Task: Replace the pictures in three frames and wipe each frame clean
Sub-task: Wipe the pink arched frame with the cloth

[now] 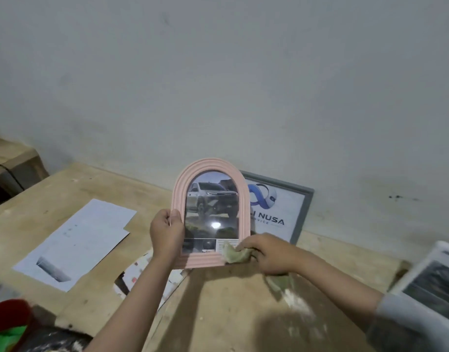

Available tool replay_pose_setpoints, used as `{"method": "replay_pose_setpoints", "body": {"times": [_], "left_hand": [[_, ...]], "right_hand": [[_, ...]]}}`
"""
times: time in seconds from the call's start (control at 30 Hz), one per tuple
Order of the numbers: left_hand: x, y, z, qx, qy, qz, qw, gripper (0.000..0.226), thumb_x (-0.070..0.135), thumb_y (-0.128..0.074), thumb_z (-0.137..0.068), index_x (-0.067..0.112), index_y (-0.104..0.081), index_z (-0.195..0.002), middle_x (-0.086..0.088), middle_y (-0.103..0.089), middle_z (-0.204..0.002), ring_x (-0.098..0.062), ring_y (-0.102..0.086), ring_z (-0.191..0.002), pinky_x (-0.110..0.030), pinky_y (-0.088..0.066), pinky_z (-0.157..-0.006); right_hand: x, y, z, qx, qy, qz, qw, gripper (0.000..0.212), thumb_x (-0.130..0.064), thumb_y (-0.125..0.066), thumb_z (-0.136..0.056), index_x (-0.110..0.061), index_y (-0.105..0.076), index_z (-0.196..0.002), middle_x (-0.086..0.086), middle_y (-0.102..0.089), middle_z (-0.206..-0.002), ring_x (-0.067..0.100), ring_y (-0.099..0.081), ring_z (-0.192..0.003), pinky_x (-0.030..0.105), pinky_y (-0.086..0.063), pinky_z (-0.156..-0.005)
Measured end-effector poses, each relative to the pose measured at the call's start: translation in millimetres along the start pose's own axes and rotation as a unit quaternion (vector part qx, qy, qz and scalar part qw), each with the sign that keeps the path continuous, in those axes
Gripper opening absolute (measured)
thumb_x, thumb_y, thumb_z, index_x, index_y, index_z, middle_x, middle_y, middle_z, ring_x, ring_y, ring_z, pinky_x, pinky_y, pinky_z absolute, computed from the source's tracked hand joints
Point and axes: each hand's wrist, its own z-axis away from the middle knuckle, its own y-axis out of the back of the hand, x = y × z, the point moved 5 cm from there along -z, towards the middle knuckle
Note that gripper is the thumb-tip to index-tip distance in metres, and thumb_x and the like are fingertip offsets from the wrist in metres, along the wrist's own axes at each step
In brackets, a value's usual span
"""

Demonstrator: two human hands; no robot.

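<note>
A pink arched frame point(240, 179) with a truck picture behind its glass is held upright above the wooden table point(238, 301). My left hand point(166, 231) grips its left edge, thumb on the front. My right hand point(269, 252) holds a pale green cloth point(235, 254) against the frame's lower right corner. A grey rectangular frame point(306, 199) with a blue logo picture leans on the wall behind. A white frame point(436, 283) with a dark picture lies at the right edge.
Loose printed sheets point(76, 240) lie on the table's left part. A patterned sheet point(142, 270) lies under the pink frame. A red and green object point(7, 326) sits at the bottom left. The wall point(218, 85) stands close behind.
</note>
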Motion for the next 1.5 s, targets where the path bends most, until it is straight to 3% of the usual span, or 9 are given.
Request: {"method": "replay_pose_setpoints", "body": {"times": [0.13,0.27,0.5,0.67,0.83,0.93,1.07,1.27,1.5], "left_hand": [[6.9,-28.3,30.2,-0.009,-0.003,0.004,1.0,0.034,0.03,-0.046,-0.09,0.001,-0.044,-0.072,-0.02,-0.04,-0.062,-0.029,-0.043,-0.054,-0.039,-0.04,-0.053],[25.4,-54.5,61.6,-0.044,-0.048,-0.005,0.998,0.031,0.016,-0.046,-0.094,0.001,-0.043,-0.067,-0.011,-0.037,-0.061,-0.021,-0.037,-0.056,-0.035,-0.03,-0.055],[30.7,-73.5,77.1,-0.021,-0.019,0.026,0.999,0.032,0.015,-0.044,-0.094,0.009,-0.038,-0.063,-0.006,-0.033,-0.059,-0.02,-0.032,-0.055,-0.033,-0.027,-0.055],[33.0,-79.5,79.0,-0.011,-0.018,0.014,1.0,0.027,0.014,-0.044,-0.095,0.003,-0.046,-0.07,-0.006,-0.038,-0.06,-0.019,-0.034,-0.055,-0.03,-0.029,-0.054],[35.9,-89.4,79.5,-0.037,-0.06,-0.034,0.997,0.03,0.015,-0.045,-0.095,0.006,-0.046,-0.067,-0.004,-0.039,-0.056,-0.02,-0.036,-0.051,-0.029,-0.027,-0.05],[35.6,-95.4,80.6,-0.052,-0.059,-0.04,0.996,0.03,0.014,-0.046,-0.094,0.006,-0.045,-0.066,-0.005,-0.039,-0.056,-0.021,-0.036,-0.052,-0.031,-0.027,-0.051],[40.7,-109.3,86.2,-0.094,-0.046,-0.025,0.994,0.03,0.014,-0.046,-0.094,0.007,-0.047,-0.065,-0.004,-0.04,-0.055,-0.02,-0.038,-0.052,-0.031,-0.031,-0.053],[46.6,-114.3,78.2,-0.101,0.0,0.028,0.995,0.035,0.02,-0.047,-0.094,0.011,-0.044,-0.061,-0.004,-0.036,-0.055,-0.022,-0.039,-0.053,-0.039,-0.041,-0.05],[53.1,-106.5,69.3,-0.073,-0.011,0.02,0.997,0.035,0.015,-0.046,-0.096,0.009,-0.043,-0.061,-0.003,-0.034,-0.055,-0.018,-0.032,-0.052,-0.028,-0.028,-0.052]], "right_hand": [[13.1,66.9,31.9,0.14,0.013,-0.049,0.989,0.054,0.002,-0.041,-0.08,-0.025,-0.063,-0.122,-0.003,-0.063,-0.123,0.015,-0.057,-0.113,0.028,-0.045,-0.096],[22.1,109.0,42.4,0.308,0.066,0.185,0.931,0.057,0.005,-0.055,-0.072,-0.017,-0.061,-0.125,0.006,-0.06,-0.127,0.031,-0.061,-0.106,0.039,-0.055,-0.075],[52.3,58.0,65.0,0.319,0.115,0.338,0.878,0.04,-0.001,-0.064,-0.075,-0.005,-0.064,-0.116,0.015,-0.063,-0.119,0.034,-0.061,-0.107,0.04,-0.055,-0.082],[58.9,6.4,98.3,0.198,0.066,0.191,0.959,0.06,0.003,-0.066,-0.068,-0.019,-0.059,-0.123,0.006,-0.061,-0.125,0.031,-0.061,-0.098,0.037,-0.055,-0.059],[67.8,26.7,101.8,0.032,-0.033,-0.063,0.997,0.054,0.004,-0.045,-0.085,-0.028,-0.059,-0.126,-0.003,-0.057,-0.13,0.011,-0.058,-0.106,0.024,-0.048,-0.089],[72.1,73.4,91.7,0.134,-0.032,-0.14,0.98,0.059,0.008,-0.038,-0.086,-0.031,-0.059,-0.125,-0.003,-0.057,-0.132,0.015,-0.057,-0.113,0.027,-0.045,-0.1],[74.5,117.0,71.3,0.32,0.012,0.017,0.947,0.068,0.013,-0.043,-0.074,-0.015,-0.049,-0.136,0.006,-0.048,-0.141,0.027,-0.046,-0.128,0.034,-0.043,-0.101],[71.6,67.8,55.8,0.281,0.058,0.269,0.919,0.1,0.022,-0.063,-0.041,-0.004,-0.042,-0.135,0.023,-0.045,-0.139,0.047,-0.044,-0.125,0.056,-0.04,-0.097],[56.2,-6.7,89.6,0.19,0.149,0.164,0.956,0.088,0.013,-0.064,-0.067,-0.021,-0.034,-0.142,0.008,-0.037,-0.147,0.029,-0.04,-0.133,0.049,-0.045,-0.1]]}}
